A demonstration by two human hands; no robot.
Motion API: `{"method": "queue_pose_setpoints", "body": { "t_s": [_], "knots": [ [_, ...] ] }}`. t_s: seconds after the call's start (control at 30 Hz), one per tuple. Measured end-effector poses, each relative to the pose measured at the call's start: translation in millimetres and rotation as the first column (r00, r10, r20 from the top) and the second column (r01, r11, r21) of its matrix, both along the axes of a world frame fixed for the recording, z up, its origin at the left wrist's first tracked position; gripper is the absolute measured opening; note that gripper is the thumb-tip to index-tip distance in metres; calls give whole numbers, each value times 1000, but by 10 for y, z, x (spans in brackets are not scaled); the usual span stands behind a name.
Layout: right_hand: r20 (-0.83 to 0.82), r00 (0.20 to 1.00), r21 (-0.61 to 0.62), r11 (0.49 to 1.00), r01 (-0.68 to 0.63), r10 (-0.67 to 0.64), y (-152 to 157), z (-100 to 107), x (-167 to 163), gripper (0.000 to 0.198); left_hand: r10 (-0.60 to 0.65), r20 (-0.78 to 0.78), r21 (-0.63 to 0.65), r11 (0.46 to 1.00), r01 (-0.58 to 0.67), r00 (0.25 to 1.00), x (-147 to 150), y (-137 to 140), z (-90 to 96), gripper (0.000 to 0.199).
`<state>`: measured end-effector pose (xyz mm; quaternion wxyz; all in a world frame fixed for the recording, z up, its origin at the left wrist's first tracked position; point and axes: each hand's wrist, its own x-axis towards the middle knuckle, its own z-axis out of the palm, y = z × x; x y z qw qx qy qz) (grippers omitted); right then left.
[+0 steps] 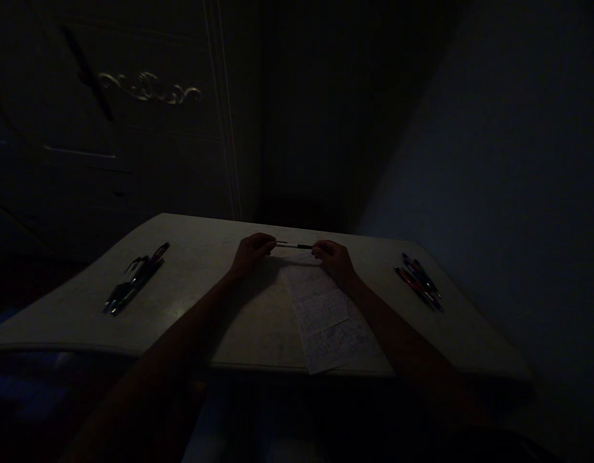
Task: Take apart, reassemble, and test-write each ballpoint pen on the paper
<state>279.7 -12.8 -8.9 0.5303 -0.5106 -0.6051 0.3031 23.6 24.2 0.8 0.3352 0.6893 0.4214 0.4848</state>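
Note:
Between my two hands a slim pen [291, 245], white on its left part and black on its right, is held level above the far part of the table. The fingers of my left hand [252, 252] pinch its left end, where a thin dark line, perhaps a clip, shows beside it. My right hand [334, 258] pinches the black end. Just below lie sheets of paper [320, 308] covered in scribbles, partly under my right forearm. Dim light hides the finer details of the pen.
On the left of the pale table [248, 334] lies a bunch of several pens [135, 278]. Another group of pens [419, 281], some red and blue, rests near the right edge. A dark cabinet [176, 154] stands behind at left, and a wall [494, 180] rises at right.

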Motion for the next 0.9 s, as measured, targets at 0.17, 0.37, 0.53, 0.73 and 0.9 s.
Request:
{"method": "queue_pose_setpoints", "body": {
  "t_s": [0.17, 0.37, 0.53, 0.73, 0.9],
  "knots": [
    [18, 1000, -5, 1000, -5, 6, -4, 22, -14, 25, -93, 90, 35, 995, 90, 992, 7, 29, -30, 58],
    [-26, 1000, -4, 1000, 5, -6, -12, 43, -9, 25, 97, -78, 1, 995, -97, 992, 10, -57, -20, 47],
    [-52, 999, -17, 1000, -17, 16, -31, 59, -19, 27, 42, -47, -84, 995, -45, 998, 41, -84, 25, 65],
    [-68, 998, -15, 1000, -7, 6, -19, 68, -9, 32, -84, 138, -143, 984, 104, 987, 30, -23, 47, 47],
    [-62, 998, -8, 1000, 3, -3, -17, 57, -8, 34, -123, 221, -122, 981, 153, 967, 35, -29, 79, 54]
  ]
}}
